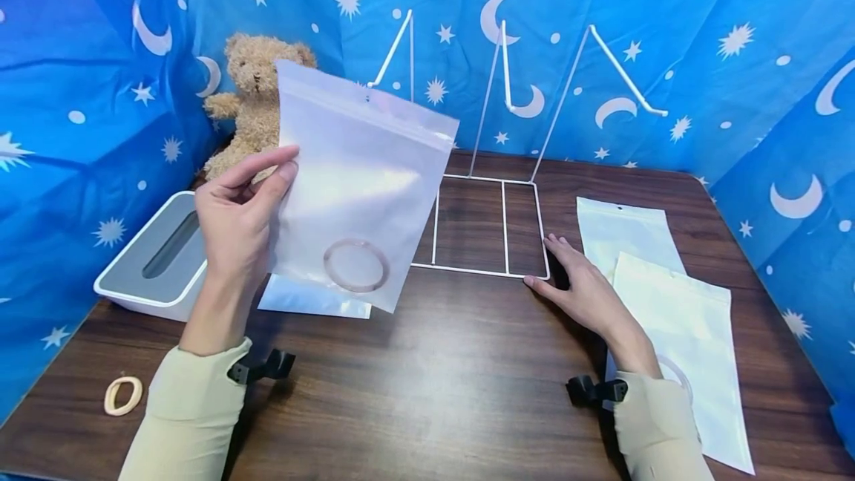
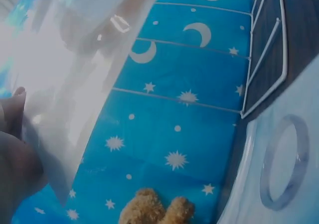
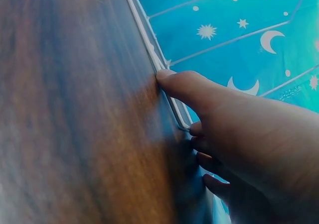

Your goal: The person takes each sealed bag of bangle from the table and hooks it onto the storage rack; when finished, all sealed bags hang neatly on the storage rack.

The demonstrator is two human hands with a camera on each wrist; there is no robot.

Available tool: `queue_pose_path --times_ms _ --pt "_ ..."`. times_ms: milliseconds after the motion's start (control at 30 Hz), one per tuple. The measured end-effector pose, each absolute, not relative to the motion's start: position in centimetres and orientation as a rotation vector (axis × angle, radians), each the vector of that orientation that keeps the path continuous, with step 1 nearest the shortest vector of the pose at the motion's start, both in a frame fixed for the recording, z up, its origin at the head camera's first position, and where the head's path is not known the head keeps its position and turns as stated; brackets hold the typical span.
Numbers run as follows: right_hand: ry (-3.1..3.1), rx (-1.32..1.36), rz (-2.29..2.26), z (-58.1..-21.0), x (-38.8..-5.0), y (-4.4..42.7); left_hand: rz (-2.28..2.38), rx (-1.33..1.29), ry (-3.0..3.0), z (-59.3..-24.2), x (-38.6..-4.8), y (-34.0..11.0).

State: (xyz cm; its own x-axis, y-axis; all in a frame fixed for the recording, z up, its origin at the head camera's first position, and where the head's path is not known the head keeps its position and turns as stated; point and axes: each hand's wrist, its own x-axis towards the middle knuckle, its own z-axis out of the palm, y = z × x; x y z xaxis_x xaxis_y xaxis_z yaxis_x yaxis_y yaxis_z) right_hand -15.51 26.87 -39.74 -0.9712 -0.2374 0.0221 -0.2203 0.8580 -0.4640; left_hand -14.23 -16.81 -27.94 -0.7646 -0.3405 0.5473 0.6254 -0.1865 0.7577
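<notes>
My left hand (image 1: 243, 214) pinches the left edge of a translucent zip-top bag (image 1: 361, 169) between thumb and fingers, holding it up off the table. A pinkish bangle (image 1: 356, 266) shows inside, near the bag's bottom. The hole in its top strip is close to the tip of the left prong of a white wire rack (image 1: 493, 273); whether they touch I cannot tell. My right hand (image 1: 591, 295) rests at the rack base's front right corner, thumb on the front bar and fingers along the side. In the right wrist view, the thumb (image 3: 182, 84) presses the white bar.
Another bag (image 1: 314, 299) lies below the raised one; a bangle (image 2: 285, 162) shows in it. More zip bags (image 1: 688, 332) overlap at the right. A grey-topped box (image 1: 156, 243), a teddy bear (image 1: 257, 95) and a cream ring (image 1: 123, 396) are at the left.
</notes>
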Motion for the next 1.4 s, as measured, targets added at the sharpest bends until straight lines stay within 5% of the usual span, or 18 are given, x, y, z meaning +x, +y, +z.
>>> queue_pose_path --times_ms 1400 --pt "3.007 -0.333 -0.833 -40.5 -15.4 26.8 -2.114 -0.276 -1.452 -28.2 -18.7 -15.2"
